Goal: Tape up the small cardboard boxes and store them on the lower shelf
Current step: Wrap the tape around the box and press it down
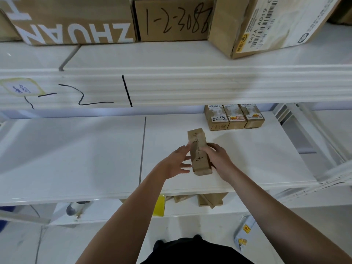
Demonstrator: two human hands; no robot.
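The white lower shelf (76, 159) fills the middle of the view, and everything here is placed against it. Above it runs the upper shelf (171, 86), with black marker strokes on its front edge and three large cartons (171, 21) on top, all cut off by the top of the frame. At the back right of the lower shelf three small boxes (233, 117) stand side by side, touching, their tops hidden behind the upper shelf's edge.

Toward the front right of the lower shelf lies the small cardboard box (199, 153), long and narrow, its length running front to back. Whether it rests on the shelf or is just above it cannot be told. The right hand (217, 157) grips its right side, fingers curled over the top face. The left hand (177, 162) is at its left side with fingers spread and fairly straight, fingertips touching the box.

The box is plain brown with black handwritten marks along its top, partly covered by the right hand and hard to read. Below the lower shelf's front edge, more brown boxes (209, 201) and something yellow (160, 205) show only in part.
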